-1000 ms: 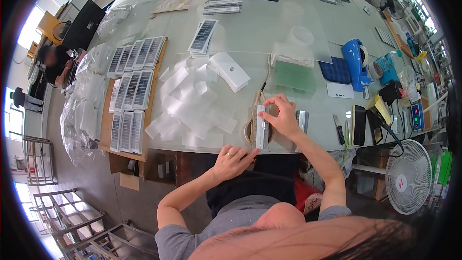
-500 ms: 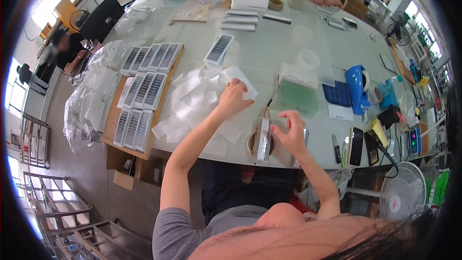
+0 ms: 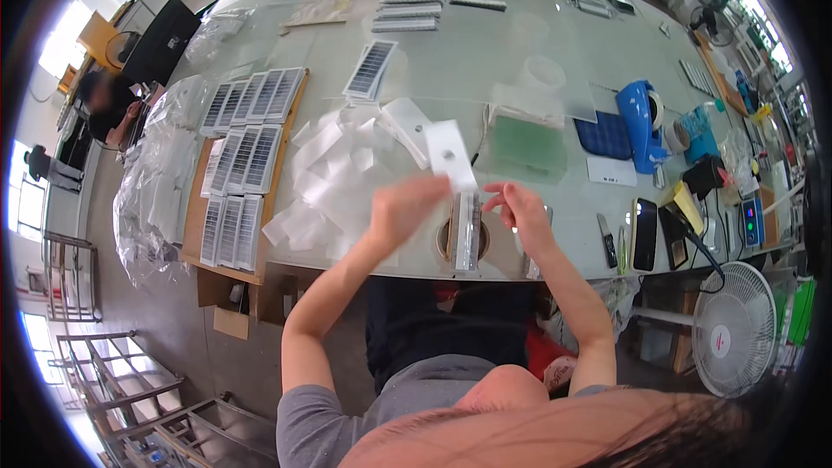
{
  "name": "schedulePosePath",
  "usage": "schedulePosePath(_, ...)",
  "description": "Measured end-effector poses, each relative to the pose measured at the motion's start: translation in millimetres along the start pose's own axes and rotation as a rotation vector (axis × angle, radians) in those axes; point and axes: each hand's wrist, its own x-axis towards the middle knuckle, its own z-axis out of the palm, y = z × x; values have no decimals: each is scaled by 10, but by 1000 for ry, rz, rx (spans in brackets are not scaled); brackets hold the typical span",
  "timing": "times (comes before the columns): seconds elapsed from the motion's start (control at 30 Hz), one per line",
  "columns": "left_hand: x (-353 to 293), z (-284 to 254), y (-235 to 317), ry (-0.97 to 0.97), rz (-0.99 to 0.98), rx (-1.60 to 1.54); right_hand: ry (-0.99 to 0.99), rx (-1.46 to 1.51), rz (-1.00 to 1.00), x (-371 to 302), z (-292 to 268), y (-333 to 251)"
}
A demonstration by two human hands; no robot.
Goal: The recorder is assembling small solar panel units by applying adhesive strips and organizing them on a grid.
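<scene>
white card (image 3: 444,139): pinched in left hand (image 3: 406,211), at far end of silver bar (image 3: 466,232); bar set across brown roll (image 3: 445,241), apparently for support; right hand (image 3: 523,210) empty, fingers parted, right of bar.

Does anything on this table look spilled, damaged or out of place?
Mainly the heap of loose white strips near the left hand: they overlap at all angles, while the striped panels lie in rows on the wooden board. I see no clear spill or damage.
</scene>
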Motion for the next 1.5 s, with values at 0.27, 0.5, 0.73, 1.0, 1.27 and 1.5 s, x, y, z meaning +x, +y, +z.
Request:
schedulePosePath(0.27, -732, -67, 396, -343, 114, -216, 16, -236, -100, -242, 124, 236)
schedulePosePath(0.5, -801, -65, 408, -341, 22, -157, 200, -892, -483, -338, 161, 260)
schedulePosePath(0.73, -781, -80, 386, -345, -8, -165, 207, -985, -562, -317, 179, 234)
schedulePosePath(1.0, -754, -70, 383, -348, -4, -150, 207, -1013, -579, -290, 168, 306)
schedulePosePath(1.27, -502, -121, 500, -490, 118, -29, 203, -1038, -514, -301, 156, 260)
schedulePosePath(1.5, -558, 34, 437, -452, 75, 8, -168, -1131, -851, -544, 166, -39)
